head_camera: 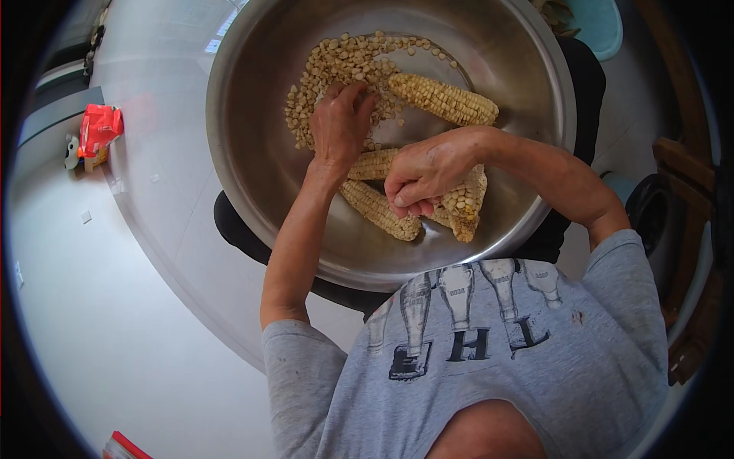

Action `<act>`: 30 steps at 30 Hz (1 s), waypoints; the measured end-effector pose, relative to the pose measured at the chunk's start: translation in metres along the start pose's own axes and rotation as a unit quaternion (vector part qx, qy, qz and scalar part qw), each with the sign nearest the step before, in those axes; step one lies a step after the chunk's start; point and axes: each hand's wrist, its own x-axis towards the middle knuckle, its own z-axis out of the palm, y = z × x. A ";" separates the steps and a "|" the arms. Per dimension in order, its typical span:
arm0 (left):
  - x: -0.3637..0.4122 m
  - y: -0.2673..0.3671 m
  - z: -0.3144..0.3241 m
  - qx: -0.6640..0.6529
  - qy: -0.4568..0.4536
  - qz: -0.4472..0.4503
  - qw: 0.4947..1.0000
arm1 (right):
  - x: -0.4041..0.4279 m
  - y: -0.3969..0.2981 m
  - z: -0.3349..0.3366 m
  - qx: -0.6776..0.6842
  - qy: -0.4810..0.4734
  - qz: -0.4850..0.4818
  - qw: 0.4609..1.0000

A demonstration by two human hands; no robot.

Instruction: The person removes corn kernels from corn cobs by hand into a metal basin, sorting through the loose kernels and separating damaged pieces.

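A wide stainless steel basin (264, 189) rests over the lap. Loose pale corn kernels (350, 60) lie spread over its far left floor. My left hand (344, 117) points down into these kernels with bent fingers; its fingertips are partly hidden. Curled over the near ears is my right hand (427, 172), and what its palm may hold is hidden. Under and beside it lie an ear of corn (467, 198) with plump kernels, a second ear (381, 209) and a third ear (371, 165), partly covered by the hand. Farther off, another ear (444, 98) touches the kernels' edge.
Beyond the basin's right rim stands a light blue plastic tub (596, 26), with dry husk-like pieces beside it. Brown wooden furniture (685, 166) is at the right. A red package (100, 129) sits by the wall on the left.
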 end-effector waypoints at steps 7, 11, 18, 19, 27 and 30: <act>0.002 -0.005 0.000 -0.134 0.030 -0.025 0.990 | 0.009 0.011 0.000 0.103 0.078 -0.061 0.990; -0.002 -0.012 -0.009 -0.348 -0.005 -0.223 0.911 | 0.022 0.021 -0.001 0.194 0.147 -0.047 0.969; -0.008 -0.009 -0.024 -0.478 -0.034 -0.297 0.826 | 0.034 0.032 -0.007 0.252 0.222 -0.046 0.941; -0.008 -0.009 -0.025 -0.479 -0.021 -0.301 0.824 | 0.034 0.032 -0.009 0.255 0.239 -0.058 0.935; -0.018 0.001 -0.026 -0.399 -0.027 -0.108 0.910 | 0.036 0.036 -0.020 0.471 0.328 -0.140 0.806; -0.019 0.005 -0.028 -0.217 -0.062 -0.042 0.973 | 0.038 0.038 -0.019 0.488 0.328 -0.133 0.798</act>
